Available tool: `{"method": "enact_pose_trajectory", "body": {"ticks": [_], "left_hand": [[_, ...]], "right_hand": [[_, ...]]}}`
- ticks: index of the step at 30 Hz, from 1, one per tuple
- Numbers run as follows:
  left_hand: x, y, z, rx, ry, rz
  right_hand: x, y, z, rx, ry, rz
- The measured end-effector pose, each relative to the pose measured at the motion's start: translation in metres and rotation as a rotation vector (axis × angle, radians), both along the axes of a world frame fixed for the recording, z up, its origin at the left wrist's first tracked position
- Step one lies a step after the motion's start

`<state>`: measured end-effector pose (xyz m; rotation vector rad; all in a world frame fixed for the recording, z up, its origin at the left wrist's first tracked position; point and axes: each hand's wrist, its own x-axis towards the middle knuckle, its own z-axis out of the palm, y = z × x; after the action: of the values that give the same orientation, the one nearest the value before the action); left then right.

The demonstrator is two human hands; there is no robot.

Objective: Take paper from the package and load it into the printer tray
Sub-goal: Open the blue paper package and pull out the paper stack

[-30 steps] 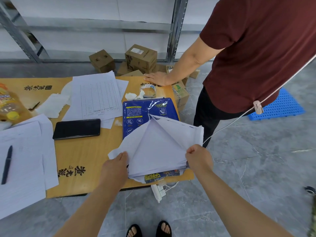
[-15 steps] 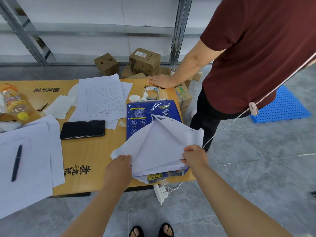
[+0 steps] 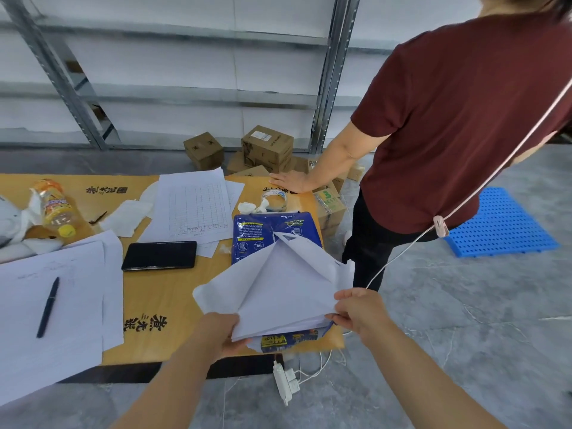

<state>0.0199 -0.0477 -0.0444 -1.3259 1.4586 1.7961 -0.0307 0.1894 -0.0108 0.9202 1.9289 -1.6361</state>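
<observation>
A blue paper package (image 3: pixel 263 233) lies on the right end of the yellow table (image 3: pixel 161 305), its near wrapper torn open into white flaps (image 3: pixel 309 261). A stack of white paper (image 3: pixel 288 305) sticks out of the open end toward me. My left hand (image 3: pixel 226 332) grips the stack's near left corner, thumb on top. My right hand (image 3: pixel 356 308) pinches the stack's right edge beside the wrapper. No printer or tray is in view.
A black phone (image 3: pixel 159 255), printed sheets (image 3: pixel 195 209), a pen (image 3: pixel 48 306) on loose papers, a bottle (image 3: pixel 55 209) and a tape roll (image 3: pixel 277 201) lie on the table. A person in a maroon shirt (image 3: pixel 448 125) stands at the right, hand on the table. A power strip (image 3: pixel 286 382) hangs below.
My left hand has slid under the stack's near left corner and lifted it slightly. My right hand has stayed at the right edge. The view has shifted a little.
</observation>
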Motion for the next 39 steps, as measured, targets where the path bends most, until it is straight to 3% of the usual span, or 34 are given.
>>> {"method": "enact_pose_trajectory", "body": {"ticks": [10, 19, 31, 39], "left_hand": [[0.003, 0.012, 0.035, -0.08, 0.08, -0.07], [0.016, 0.034, 0.072, -0.125, 0.063, -0.088], [0.051, 0.034, 0.114, -0.179, 0.102, -0.153], [0.119, 0.03, 0.151, -0.118, 0.273, -0.17]], "right_hand": [[-0.005, 0.014, 0.021, 0.004, -0.076, 0.164], [-0.011, 0.033, 0.031, -0.167, -0.14, 0.145], [0.026, 0.032, 0.091, 0.032, -0.038, 0.328], [0.092, 0.029, 0.141, 0.128, 0.039, 0.41]]}}
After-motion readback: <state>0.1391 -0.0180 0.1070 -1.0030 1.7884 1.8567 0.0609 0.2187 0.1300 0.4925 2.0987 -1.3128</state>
